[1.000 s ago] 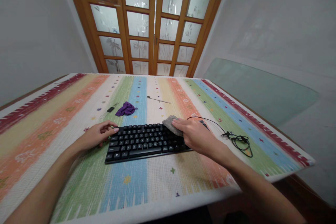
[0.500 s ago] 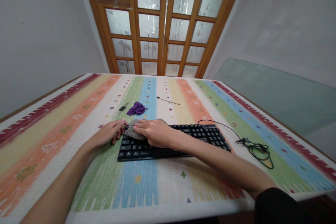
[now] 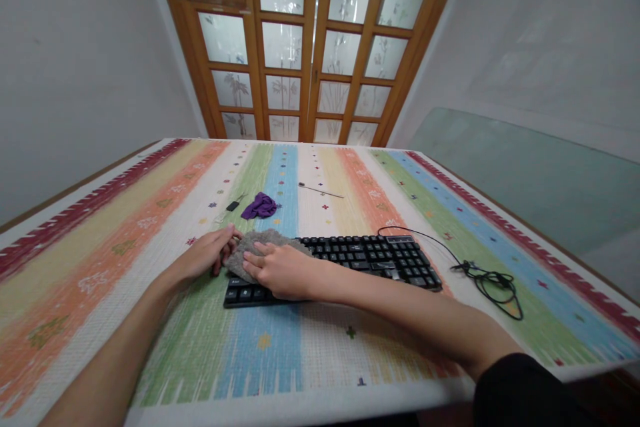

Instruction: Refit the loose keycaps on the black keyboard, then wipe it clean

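A black keyboard (image 3: 360, 255) lies on the striped tablecloth, its left half partly covered. Over its left keys is a fuzzy grey cloth (image 3: 239, 259), pressed down by my right hand (image 3: 287, 271), whose fingers lie bent across it. My left hand (image 3: 207, 255) is at the keyboard's upper left edge with its fingers curled against it. The cloth hides part of those fingertips and several keys.
Beyond the keyboard lie a crumpled purple cloth (image 3: 259, 206), a small black object (image 3: 233, 205) and a thin stick with a dark end (image 3: 323, 191). The keyboard's coiled cable (image 3: 495, 287) rests at the right. Striped tablecloth (image 3: 175, 340) covers the table.
My right hand and the grey cloth have shifted slightly left and toward me, and the cloth is more spread out. The left hand stays at the keyboard's edge.
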### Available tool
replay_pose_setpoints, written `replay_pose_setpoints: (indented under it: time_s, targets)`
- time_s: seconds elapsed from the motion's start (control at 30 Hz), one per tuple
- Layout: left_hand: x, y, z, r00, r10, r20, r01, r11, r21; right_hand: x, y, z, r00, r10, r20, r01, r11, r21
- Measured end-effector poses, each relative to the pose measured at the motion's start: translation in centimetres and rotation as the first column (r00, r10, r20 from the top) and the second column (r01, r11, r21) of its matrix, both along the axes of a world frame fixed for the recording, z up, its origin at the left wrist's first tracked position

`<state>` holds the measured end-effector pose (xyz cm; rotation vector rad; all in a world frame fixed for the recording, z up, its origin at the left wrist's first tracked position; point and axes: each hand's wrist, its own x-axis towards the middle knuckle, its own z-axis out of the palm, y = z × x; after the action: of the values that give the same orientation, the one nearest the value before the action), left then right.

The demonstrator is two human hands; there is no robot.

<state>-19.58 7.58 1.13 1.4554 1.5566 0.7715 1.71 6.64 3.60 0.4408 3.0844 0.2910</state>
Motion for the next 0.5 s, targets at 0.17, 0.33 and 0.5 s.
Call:
replay_pose_setpoints:
  time_s: [0.17,0.33,0.5]
  targets:
    - [-0.3,0.4,-0.5,0.998,-0.066,0.024,0.066,0.998,0.02,3.4,-1.9,-0.8,0.999,-0.011,-0.044,0.009,0.999,-0.042]
    - [-0.2,0.5,-0.5,0.999,-0.051,0.019,0.05,0.999,0.013,7.1,-3.4,-1.1,0.998,-0.023,-0.055,0.017,0.994,-0.108]
    - [0.1,0.2,0.0,0.999,-0.047,-0.005,0.048,0.999,0.017,10.0,-4.1,0.6,0.995,-0.098,-0.001,0.097,0.981,-0.166]
